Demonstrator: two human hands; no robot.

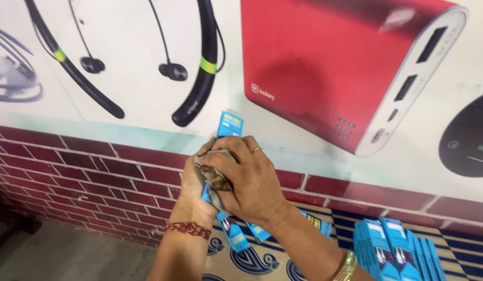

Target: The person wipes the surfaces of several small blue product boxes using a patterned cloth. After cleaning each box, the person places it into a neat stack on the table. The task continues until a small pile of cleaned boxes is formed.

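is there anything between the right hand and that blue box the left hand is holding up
Yes. A crumpled grey cloth sits between the right hand and the slim blue box; the right hand presses the cloth against the box, which the left hand grips from behind. Only the box's top shows clear.

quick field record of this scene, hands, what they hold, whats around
left hand: grips a slim blue box, upright
right hand: presses a grey cloth against that box
below hands: loose blue boxes on a patterned mat
lower right: row of blue boxes
behind: wall poster over red brick wall
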